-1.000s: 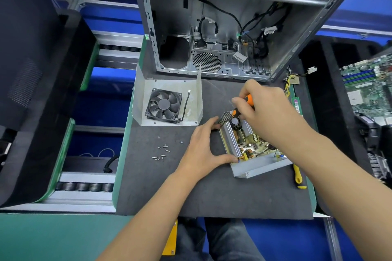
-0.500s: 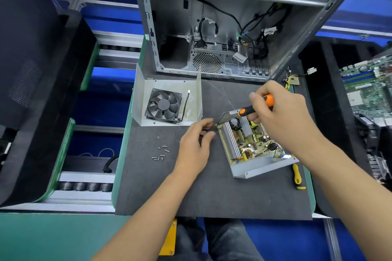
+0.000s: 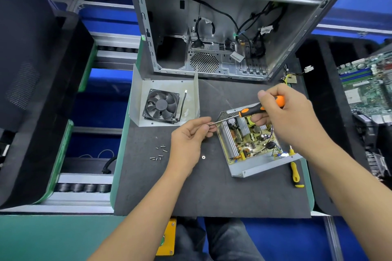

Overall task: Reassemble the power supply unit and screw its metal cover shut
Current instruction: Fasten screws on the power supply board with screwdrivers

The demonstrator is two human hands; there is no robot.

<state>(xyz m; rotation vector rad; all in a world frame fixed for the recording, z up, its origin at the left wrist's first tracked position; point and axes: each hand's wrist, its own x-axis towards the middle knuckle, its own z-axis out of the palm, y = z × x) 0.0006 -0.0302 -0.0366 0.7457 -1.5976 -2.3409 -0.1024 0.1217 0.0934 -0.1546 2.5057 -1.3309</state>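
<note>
The open power supply base (image 3: 265,167) lies on the dark mat, its yellow circuit board (image 3: 248,142) and heat sinks exposed. Its metal cover (image 3: 167,85), with a black fan (image 3: 161,105) mounted in it, sits open side up to the left. My right hand (image 3: 290,116) grips an orange and black screwdriver (image 3: 261,107) above the board, shaft pointing left. My left hand (image 3: 191,137) pinches the screwdriver's tip at the base's near left corner. Several loose screws (image 3: 159,153) lie on the mat left of my left hand.
An empty computer case (image 3: 222,27) stands open at the back of the mat. A yellow-handled screwdriver (image 3: 295,172) lies at the mat's right edge. A motherboard (image 3: 367,82) rests at the far right. A small washer (image 3: 203,157) lies near my left wrist.
My right hand has lifted the screwdriver off the board and swung it to the right. My left hand let go of the base's left side and came up to pinch the tip.
</note>
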